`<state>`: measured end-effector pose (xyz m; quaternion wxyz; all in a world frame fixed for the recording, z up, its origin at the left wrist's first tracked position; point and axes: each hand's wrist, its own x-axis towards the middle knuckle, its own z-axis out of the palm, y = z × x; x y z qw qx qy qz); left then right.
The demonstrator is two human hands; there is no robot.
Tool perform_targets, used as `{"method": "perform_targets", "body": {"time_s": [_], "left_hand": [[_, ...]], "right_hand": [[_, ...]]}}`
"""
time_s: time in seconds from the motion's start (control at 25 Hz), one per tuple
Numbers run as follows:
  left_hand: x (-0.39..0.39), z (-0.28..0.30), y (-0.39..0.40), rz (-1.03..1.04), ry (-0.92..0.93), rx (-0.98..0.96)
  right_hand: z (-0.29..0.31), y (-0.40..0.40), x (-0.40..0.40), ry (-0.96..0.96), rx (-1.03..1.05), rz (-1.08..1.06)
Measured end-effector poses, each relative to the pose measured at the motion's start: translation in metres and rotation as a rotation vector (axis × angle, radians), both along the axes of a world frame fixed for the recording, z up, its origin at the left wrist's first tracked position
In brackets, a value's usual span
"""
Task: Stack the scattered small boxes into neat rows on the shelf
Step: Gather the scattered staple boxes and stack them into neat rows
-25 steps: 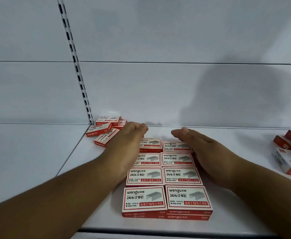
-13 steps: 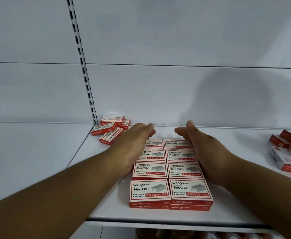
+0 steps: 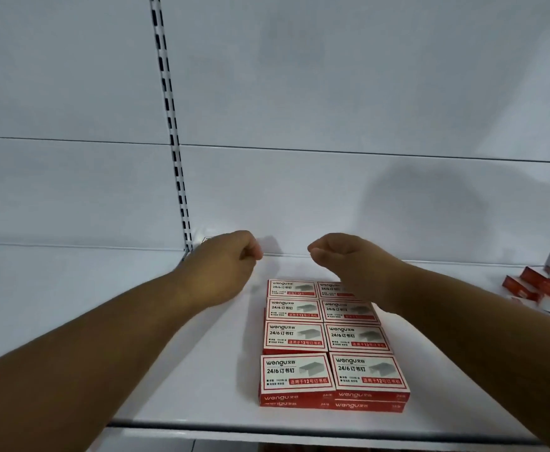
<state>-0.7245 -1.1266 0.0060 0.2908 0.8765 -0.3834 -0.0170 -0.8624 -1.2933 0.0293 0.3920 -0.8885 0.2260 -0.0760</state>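
Ahead, I see my left hand and right hand raised above the shelf, fingers curled, holding nothing. Stacked boxes sit in two neat rows; loose boxes lie far right beside the slotted upright.

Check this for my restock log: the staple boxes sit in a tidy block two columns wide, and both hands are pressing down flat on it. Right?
Not quite. The head view shows the staple boxes in a tidy two-column block, but the left hand and right hand are raised off it, fingers curled.
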Motion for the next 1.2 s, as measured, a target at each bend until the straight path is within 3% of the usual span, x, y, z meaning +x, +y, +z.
{"method": "perform_targets", "body": {"time_s": [0.08,0.16,0.36,0.64,0.88,1.2], "left_hand": [[0.016,0.0,0.017,0.052,-0.373,0.271],[0.022,-0.005,0.03,0.097,-0.489,0.364],[0.029,-0.02,0.037,0.087,-0.43,0.245],[0.06,-0.022,0.062,-0.082,-0.041,0.036],[0.065,-0.021,0.068,-0.08,0.007,0.07],[0.064,-0.02,0.07,-0.091,0.007,0.103]], "right_hand": [[0.005,0.009,0.016,0.032,-0.113,0.1],[0.009,0.021,0.032,0.049,-0.193,0.182],[0.009,0.049,0.071,0.125,-0.423,0.285],[0.009,0.061,0.117,0.183,-0.61,0.362],[0.001,0.085,0.158,0.357,-0.848,0.422],[-0.002,0.086,0.166,0.416,-0.807,0.346]]}}
